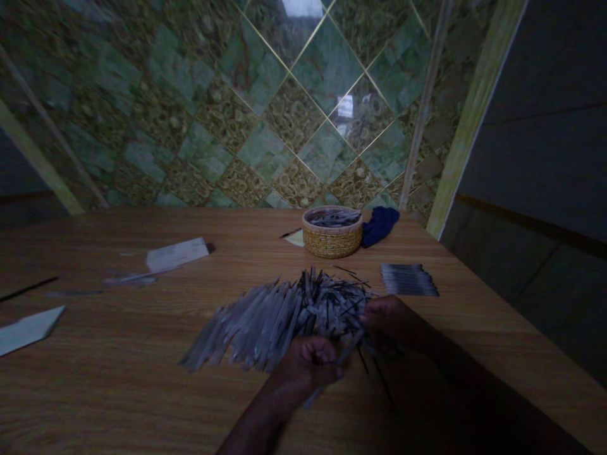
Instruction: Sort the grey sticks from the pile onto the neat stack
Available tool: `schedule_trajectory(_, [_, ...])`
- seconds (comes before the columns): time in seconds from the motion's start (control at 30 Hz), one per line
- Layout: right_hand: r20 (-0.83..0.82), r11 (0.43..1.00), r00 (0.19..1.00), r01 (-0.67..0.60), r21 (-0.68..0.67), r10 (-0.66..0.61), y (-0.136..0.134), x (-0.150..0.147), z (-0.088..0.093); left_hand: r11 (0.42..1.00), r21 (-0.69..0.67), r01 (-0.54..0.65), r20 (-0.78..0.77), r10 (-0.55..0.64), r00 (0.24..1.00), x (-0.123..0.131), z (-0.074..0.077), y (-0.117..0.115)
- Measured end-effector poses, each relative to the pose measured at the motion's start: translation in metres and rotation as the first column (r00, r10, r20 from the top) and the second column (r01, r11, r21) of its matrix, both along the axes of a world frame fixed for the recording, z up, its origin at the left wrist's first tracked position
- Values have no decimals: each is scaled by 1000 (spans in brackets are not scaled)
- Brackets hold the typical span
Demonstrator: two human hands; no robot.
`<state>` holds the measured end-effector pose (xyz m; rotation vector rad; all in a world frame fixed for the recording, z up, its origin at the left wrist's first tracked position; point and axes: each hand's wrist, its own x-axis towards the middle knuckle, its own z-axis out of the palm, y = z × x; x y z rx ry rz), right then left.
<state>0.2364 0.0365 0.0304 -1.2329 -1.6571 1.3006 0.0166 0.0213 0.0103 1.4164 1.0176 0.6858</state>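
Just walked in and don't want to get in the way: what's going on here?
A person is handling a thin strip in front of a loose pile of slender pieces, some pale, some dark. The left hand seems to pinch the strip; the right hand is at the pile's right side, its grip too dim to tell. Beyond it, a row of slim pieces lies side by side. Farther back, a woven basket holds more, beside a dark blue cloth.
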Motion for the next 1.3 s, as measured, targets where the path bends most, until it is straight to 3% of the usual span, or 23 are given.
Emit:
schedule_trajectory(0.13, [34, 1000, 999, 1, -27, 0, 0, 1, -2, 999, 48, -12, -43, 14, 999, 4, 3, -2])
schedule_trajectory(0.23, [64, 1000, 998, 17, -20, -16, 0, 0, -1, 974, 228, -15, -119, 43, 992, 7, 5, -6])
schedule_trajectory(0.3, [96, 999, 994, 47, -4, -47, 1, -1, 0, 894, 448, 21, -222, 89, 971, 7, 4, -8])
schedule_trajectory(0.37, [126, 997, 989, 81, 3, -81, 1, -2, 1, 759, 642, 105, -331, 151, 931, 6, 1, -9])
schedule_trajectory(0.47, [155, 993, 982, 114, -1, -113, 3, -3, 0, 592, 772, 230, -438, 233, 868, 3, -3, -9])
schedule_trajectory(0.67, [208, 991, 969, 133, 18, -134, 6, -4, -7, 461, 808, 368, -552, 372, 746, 4, -1, -13])
schedule_trajectory(0.83, [255, 985, 952, 175, 7, -171, 6, -6, -8, 374, 829, 417, -553, 426, 716, 6, 1, -16])
schedule_trajectory(1.3, [249, 981, 949, 194, 29, -195, 8, -7, -11, 307, 838, 450, -545, 491, 680, 7, -1, -17])
